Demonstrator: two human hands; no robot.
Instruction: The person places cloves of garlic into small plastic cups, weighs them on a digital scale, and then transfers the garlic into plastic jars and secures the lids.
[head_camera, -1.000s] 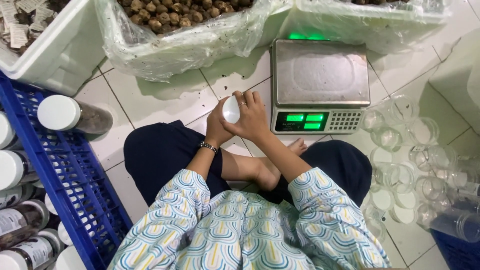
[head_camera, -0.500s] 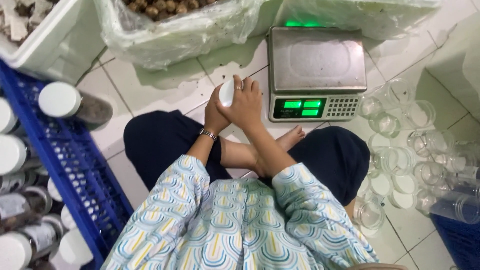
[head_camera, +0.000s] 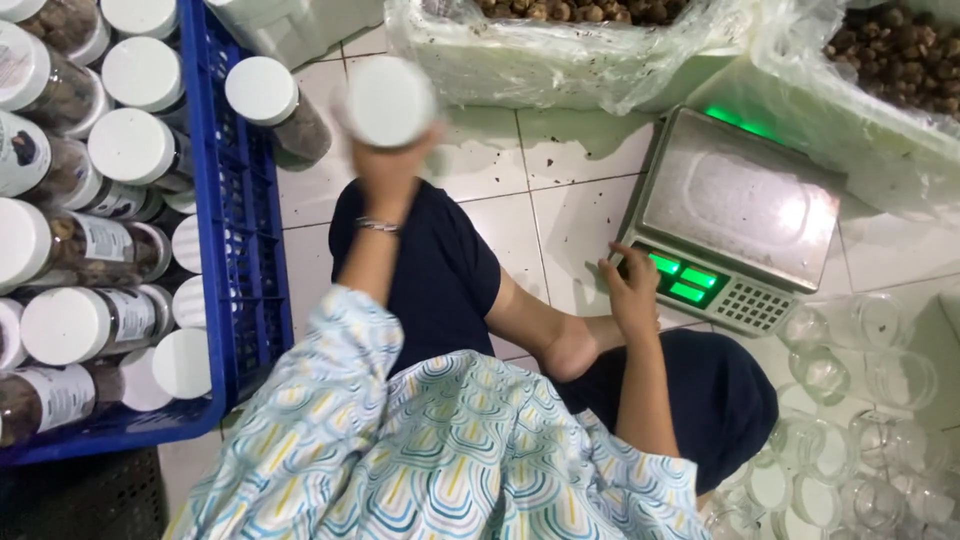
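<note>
Here my left hand (head_camera: 385, 165) grips a white-lidded jar (head_camera: 388, 102), raised beside the blue crate (head_camera: 240, 250)'s right edge; my right hand (head_camera: 635, 290) rests, fingers loosely spread, on the scale (head_camera: 740, 210)'s front corner. Stowing looks underway; next needs a free slot.

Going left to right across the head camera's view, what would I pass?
Blue crate of white-lidded jars, left hand holding a white-lidded jar, right hand touching the scale, empty glass jars.
</note>
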